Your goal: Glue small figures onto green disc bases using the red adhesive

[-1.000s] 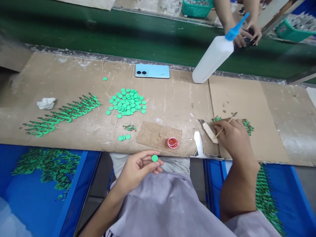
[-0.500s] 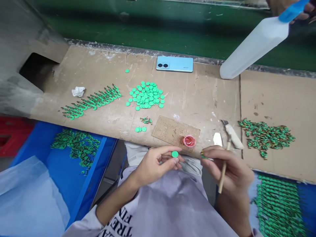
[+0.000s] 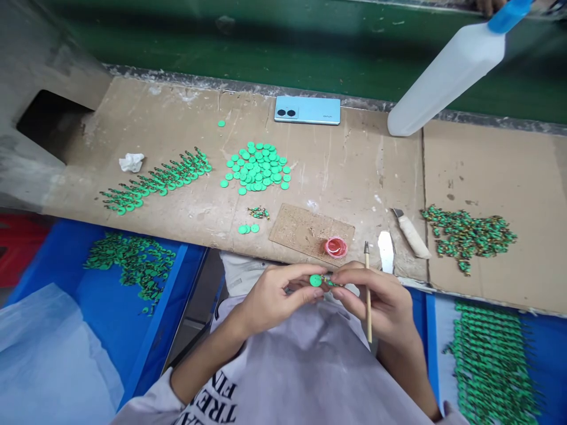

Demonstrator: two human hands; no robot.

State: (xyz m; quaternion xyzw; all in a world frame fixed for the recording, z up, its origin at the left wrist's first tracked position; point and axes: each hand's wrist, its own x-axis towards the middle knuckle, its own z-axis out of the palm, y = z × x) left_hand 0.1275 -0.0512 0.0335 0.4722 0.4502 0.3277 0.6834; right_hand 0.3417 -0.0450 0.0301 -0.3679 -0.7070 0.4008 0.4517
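Note:
Between its thumb and fingers, my left hand point(image 3: 277, 295) pinches a round green disc point(image 3: 315, 280). My right hand point(image 3: 378, 295) holds a small green-and-gold piece point(image 3: 330, 283) at its fingertips, right at the disc's edge; whether the two are joined I cannot tell. A thin brush point(image 3: 367, 295) is also gripped in my right hand, standing upright between the fingers. Just beyond the hands, a small pink cup of red liquid point(image 3: 335, 247) sits on a brown board point(image 3: 296, 230).
Green discs point(image 3: 259, 168) lie mid-table, rows of assembled pieces point(image 3: 159, 179) to their left. A blue phone point(image 3: 307, 110), white bottle point(image 3: 447, 79), knife point(image 3: 413, 236) and green-gold heap point(image 3: 473, 233) are farther right. Blue bins point(image 3: 128, 319) flank me. Someone's hand point(image 3: 489, 6) shows at top right.
My right hand has moved left with the small piece, bringing it to the disc in my left hand. The brush has turned more upright. The whole view has shifted slightly.

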